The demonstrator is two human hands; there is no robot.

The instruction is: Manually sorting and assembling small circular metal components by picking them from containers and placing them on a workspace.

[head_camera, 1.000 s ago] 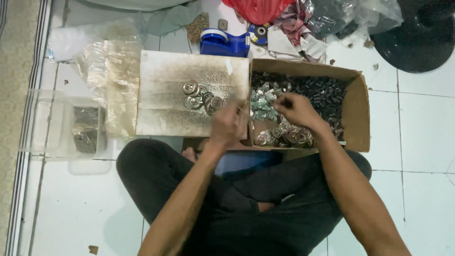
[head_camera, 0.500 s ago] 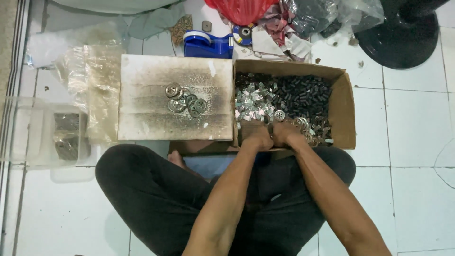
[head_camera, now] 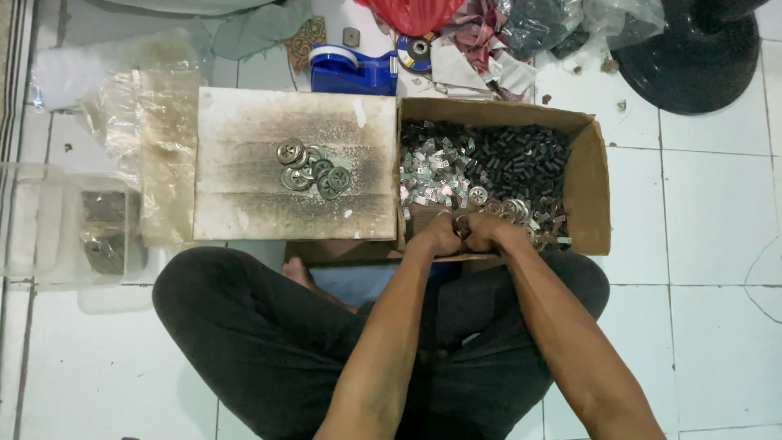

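Note:
My left hand (head_camera: 438,236) and my right hand (head_camera: 487,232) meet at the near edge of an open cardboard box (head_camera: 593,187), fingers closed around a small round metal part (head_camera: 461,225). The box holds round metal washers (head_camera: 513,210), shiny folded metal clips (head_camera: 432,173) and small black pieces (head_camera: 521,159). To the left lies a dirty white board (head_camera: 269,130) with a small pile of finished round metal discs (head_camera: 311,169) on it.
I sit cross-legged on a white tiled floor. A clear plastic container (head_camera: 49,228) and crumpled plastic wrap (head_camera: 155,138) are at the left. A blue tape dispenser (head_camera: 350,69), red bag (head_camera: 407,12) and black round base (head_camera: 692,53) lie beyond the box.
One second ago my left hand was over the board's edge and my right in the box. Both have drawn back and come together at the box's near edge.

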